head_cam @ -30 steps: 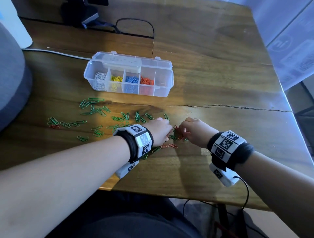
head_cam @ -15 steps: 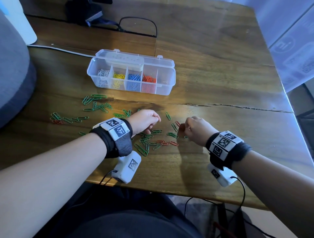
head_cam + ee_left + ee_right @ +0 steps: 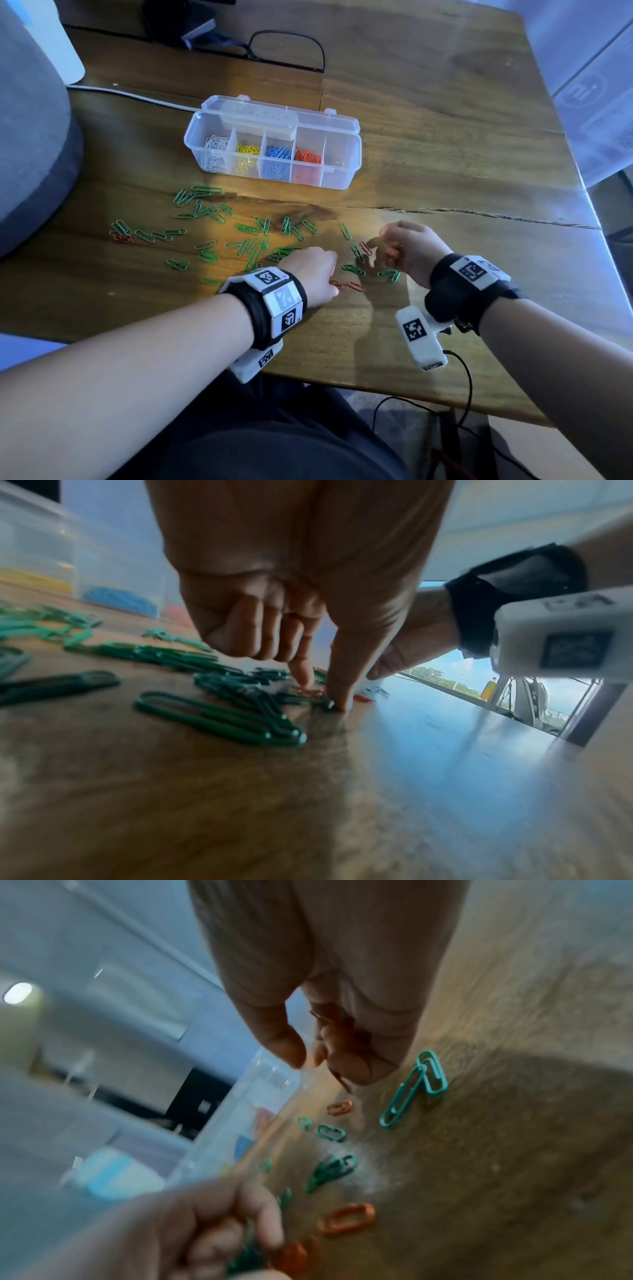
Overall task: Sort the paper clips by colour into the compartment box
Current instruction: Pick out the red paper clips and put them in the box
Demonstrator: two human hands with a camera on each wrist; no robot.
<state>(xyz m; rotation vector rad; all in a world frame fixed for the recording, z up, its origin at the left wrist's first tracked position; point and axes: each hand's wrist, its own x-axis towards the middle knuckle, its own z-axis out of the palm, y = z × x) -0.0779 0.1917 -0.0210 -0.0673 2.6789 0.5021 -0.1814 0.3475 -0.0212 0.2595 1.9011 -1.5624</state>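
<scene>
Left hand: my left hand (image 3: 313,272) is down on the counter (image 3: 445,178), thumb and forefinger tips pinching at an orange clip (image 3: 337,284) among the green ones; other fingers (image 3: 240,631) curled under.
Right hand: my right hand (image 3: 409,251) is raised just off the wood, fingers (image 3: 356,1047) curled round a few orange clips in the palm.
Compartment box: the compartment box (image 3: 274,171) sits open at the far side, white, yellow, blue and orange clips in separate cells, rightmost cell bare.
Green clips: green paper clips (image 3: 246,240) lie scattered to the near left of the box.
Stray orange: an orange pair (image 3: 123,238) lies far left.
</scene>
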